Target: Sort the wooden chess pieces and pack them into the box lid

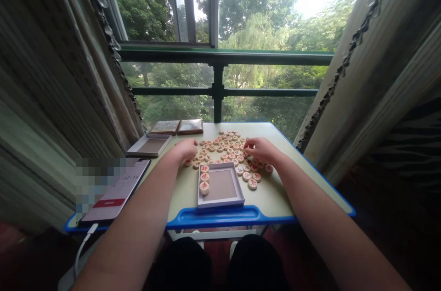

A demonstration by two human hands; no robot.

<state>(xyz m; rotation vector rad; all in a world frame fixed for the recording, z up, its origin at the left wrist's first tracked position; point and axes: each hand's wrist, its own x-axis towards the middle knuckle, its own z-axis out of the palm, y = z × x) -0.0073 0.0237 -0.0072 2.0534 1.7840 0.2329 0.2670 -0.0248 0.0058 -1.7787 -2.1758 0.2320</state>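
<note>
Many round wooden Chinese chess pieces (pixel 225 147) with red or dark characters lie scattered over the table's middle. Close to me is a shallow light-coloured box tray (pixel 237 193). Three red-marked pieces (pixel 204 177) stand in a column along its left side. My left hand (pixel 185 149) is at the left edge of the scatter, fingers curled down by the pieces; its grip is hidden. On the right side, my right hand (pixel 261 149) bends over the pieces with fingers drawn together in a pinch. What sits between those fingertips is too small to tell.
A second shallow box part (pixel 149 145) lies at the back left, near two flat framed items (pixel 190 126). A phone (pixel 115 190) with a white cable (pixel 82 245) rests on the left. The table (pixel 275 199) has a blue rim; a window railing (pixel 268 57) and curtains surround it.
</note>
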